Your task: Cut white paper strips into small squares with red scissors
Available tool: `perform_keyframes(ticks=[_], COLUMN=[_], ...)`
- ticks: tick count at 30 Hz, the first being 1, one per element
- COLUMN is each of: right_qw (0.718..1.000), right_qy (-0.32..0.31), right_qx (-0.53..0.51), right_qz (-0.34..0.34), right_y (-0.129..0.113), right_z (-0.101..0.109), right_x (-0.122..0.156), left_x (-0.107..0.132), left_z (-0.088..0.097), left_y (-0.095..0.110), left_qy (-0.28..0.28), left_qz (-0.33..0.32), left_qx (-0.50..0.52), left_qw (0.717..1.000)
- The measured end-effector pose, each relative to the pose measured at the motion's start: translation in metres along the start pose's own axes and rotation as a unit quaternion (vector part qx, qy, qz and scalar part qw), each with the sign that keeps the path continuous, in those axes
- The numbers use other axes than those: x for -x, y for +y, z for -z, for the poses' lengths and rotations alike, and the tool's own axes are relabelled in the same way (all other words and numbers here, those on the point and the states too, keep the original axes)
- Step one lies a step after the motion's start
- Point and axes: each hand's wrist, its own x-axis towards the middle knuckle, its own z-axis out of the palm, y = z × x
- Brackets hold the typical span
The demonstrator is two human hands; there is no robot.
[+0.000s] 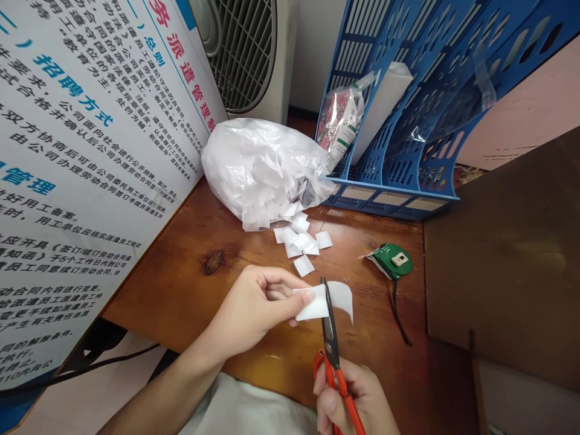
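My left hand [258,308] pinches one end of a white paper strip [312,303] between thumb and fingers. The strip's other end curls out to the right, past the blades. My right hand [348,399] grips the red handles of a pair of scissors [330,332], whose dark blades point away from me and lie across the strip. Whether the blades have cut through cannot be seen. Just beyond my left hand, several small white paper squares [303,241] lie loose on the wooden table [190,314]. They trail from the mouth of a clear plastic bag [235,157] full of similar pieces.
A green tape measure [395,261] with a black strap lies to the right. Behind it stands a blue file rack [389,199] holding a wrapped packet [339,121] and a white box [385,103]. A printed board [99,151] borders the left, and a fan [244,54] stands behind.
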Motion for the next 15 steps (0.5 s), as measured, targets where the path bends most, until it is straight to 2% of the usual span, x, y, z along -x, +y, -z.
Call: perform_keyframes(ticks=[4, 6, 10, 13, 15], right_qw=[0.998, 0.997, 0.981, 0.952, 0.925], right_qy=[0.021, 0.035, 0.151, 0.238, 0.288], right_qx=[0.013, 0.042, 0.117, 0.176, 0.235], right_qz=[-0.052, -0.049, 0.028, 0.081, 0.083], right_y=[0.005, 0.006, -0.001, -0.016, -0.027], right_z=[0.001, 0.002, 0.009, 0.02, 0.029], right_x=[-0.005, -0.008, -0.012, -0.018, -0.024], left_x=[-0.003, -0.005, -0.01, -0.014, -0.018], left_z=[0.002, 0.006, 0.017, 0.025, 0.029], left_y=[-0.003, -0.005, -0.014, -0.024, -0.03], left_qy=[0.01, 0.014, 0.034, 0.054, 0.055], left_qz=[0.002, -0.008, -0.038, -0.048, -0.06], left_qx=[-0.023, -0.036, -0.083, -0.126, -0.161], left_qw=[1.0, 0.999, 0.995, 0.989, 0.984])
